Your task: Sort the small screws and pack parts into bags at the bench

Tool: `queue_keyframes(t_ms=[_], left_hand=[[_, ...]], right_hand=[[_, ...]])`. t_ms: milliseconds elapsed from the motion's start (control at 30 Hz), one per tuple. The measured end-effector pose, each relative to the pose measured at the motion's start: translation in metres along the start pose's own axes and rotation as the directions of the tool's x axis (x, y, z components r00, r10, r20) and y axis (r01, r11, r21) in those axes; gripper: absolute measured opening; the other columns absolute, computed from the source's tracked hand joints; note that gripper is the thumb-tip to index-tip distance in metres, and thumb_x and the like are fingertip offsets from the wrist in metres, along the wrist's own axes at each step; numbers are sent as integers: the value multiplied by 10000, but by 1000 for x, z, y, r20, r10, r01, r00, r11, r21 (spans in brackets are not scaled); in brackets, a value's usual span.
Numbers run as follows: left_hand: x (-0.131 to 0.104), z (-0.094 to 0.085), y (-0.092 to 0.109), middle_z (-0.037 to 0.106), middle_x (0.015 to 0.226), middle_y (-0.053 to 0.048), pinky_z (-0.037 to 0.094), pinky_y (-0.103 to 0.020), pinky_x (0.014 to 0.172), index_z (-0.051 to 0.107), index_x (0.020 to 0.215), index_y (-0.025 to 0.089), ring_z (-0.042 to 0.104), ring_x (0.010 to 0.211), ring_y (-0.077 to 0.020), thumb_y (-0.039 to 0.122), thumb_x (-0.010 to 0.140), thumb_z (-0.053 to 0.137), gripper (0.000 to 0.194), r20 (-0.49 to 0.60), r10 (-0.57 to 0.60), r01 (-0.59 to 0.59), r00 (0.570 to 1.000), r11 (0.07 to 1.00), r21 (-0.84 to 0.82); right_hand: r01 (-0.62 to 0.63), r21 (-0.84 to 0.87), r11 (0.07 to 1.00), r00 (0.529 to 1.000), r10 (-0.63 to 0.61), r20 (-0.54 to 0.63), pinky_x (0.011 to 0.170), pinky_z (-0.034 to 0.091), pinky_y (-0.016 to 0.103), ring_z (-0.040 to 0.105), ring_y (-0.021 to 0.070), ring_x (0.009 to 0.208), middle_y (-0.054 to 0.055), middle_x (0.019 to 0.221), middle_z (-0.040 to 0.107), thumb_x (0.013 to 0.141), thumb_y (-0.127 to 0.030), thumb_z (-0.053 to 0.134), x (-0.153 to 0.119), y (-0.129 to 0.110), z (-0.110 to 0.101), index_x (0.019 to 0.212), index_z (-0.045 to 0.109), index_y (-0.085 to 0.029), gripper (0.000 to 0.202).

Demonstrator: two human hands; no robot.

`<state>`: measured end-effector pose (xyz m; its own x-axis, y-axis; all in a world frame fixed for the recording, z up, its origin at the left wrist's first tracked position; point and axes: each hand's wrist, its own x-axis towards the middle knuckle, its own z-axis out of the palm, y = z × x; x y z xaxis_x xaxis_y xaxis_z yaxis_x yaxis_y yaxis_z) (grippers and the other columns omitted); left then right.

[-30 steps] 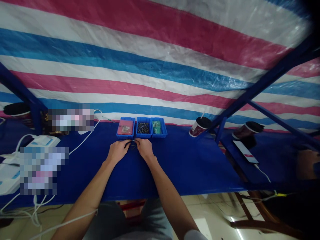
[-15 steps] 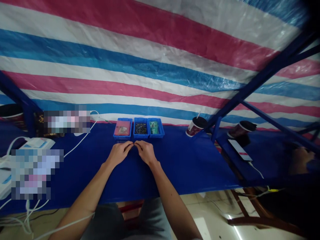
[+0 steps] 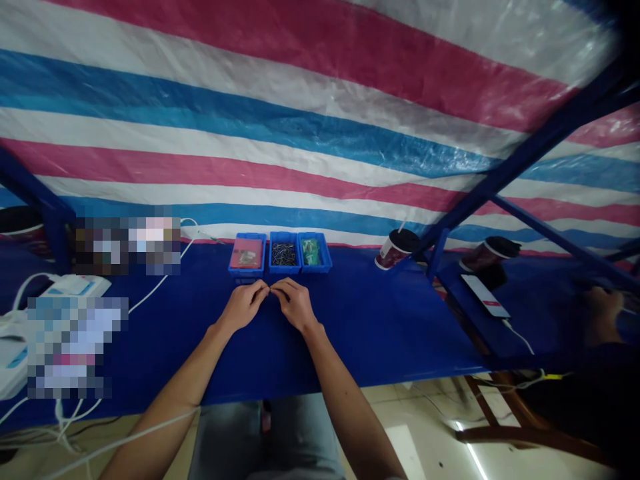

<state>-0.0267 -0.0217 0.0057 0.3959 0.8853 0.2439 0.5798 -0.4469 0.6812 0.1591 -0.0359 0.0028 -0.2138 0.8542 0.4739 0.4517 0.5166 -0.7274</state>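
Observation:
My left hand [image 3: 246,306] and my right hand [image 3: 294,303] meet at the fingertips over the blue table, just in front of three small blue bins. Both are closed in a pinch. Something tiny and dark shows between the fingertips, too small to name. Behind my left hand is the left bin [image 3: 247,271], with a pink packet [image 3: 249,246] and small pieces in clear plastic. The middle bin [image 3: 285,270] holds a heap of dark metal screws or pins [image 3: 283,254]. In the right bin [image 3: 317,269] lie green pieces [image 3: 311,251] in clear plastic.
A lidded cup with a straw [image 3: 397,249] stands right of the bins. White power strips [image 3: 75,288] and cables crowd the left. Past a blue frame bar [image 3: 437,256] are another cup [image 3: 489,254], a phone [image 3: 485,296] and another person's hand [image 3: 603,313]. Striped sheeting [image 3: 300,153] hangs behind.
The view has shifted slightly. My hands stay together at the fingertips, with the fingers a little more bent. The other person's hand at the right has moved a little.

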Motion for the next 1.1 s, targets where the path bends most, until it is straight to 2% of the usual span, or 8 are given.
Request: queue_keyframes(t_ms=[333,667,900,1000,1100], left_hand=[[1,-2,-1,565,645,24,365,-240,648,595,818,178,543,598,-126,364,1008,402,329,12,21,-20,1000,999,-45],[1,-1,-1,621,687,9,388,-238,665,631,849,187,577,625,-138,353,991,419,304,14,19,-19,1000,999,-34],[0,-1,1,617,669,3,392,-239,664,622,845,193,579,619,-147,396,1003,401,339,23,38,-37,999,999,-27],[1,-2,0,633,696,-2,391,-237,660,618,840,188,579,623,-142,396,1005,396,345,9,33,-33,999,999,-42],[1,-1,-2,644,714,-4,397,-236,666,622,857,186,587,638,-143,377,1005,385,338,7,27,-27,1000,999,-46]], right_hand=[[-6,37,999,1000,7,-18,847,504,252,654,143,891,54,972,695,973,-216,515,0,0,4,970,717,-201,203],[-34,-89,995,999,37,40,772,444,247,612,155,819,49,903,646,1013,-262,439,-1,1,5,933,635,-190,224],[-76,-252,965,991,101,87,612,338,241,504,131,582,2,648,567,1043,-346,378,0,6,9,700,547,-192,413],[-132,-208,969,983,156,99,587,332,236,500,122,548,-5,599,563,1041,-420,384,0,5,7,641,561,-188,495],[-160,-95,983,983,167,76,621,385,225,557,128,602,3,680,640,1017,-435,448,1,1,4,780,667,-189,405]])
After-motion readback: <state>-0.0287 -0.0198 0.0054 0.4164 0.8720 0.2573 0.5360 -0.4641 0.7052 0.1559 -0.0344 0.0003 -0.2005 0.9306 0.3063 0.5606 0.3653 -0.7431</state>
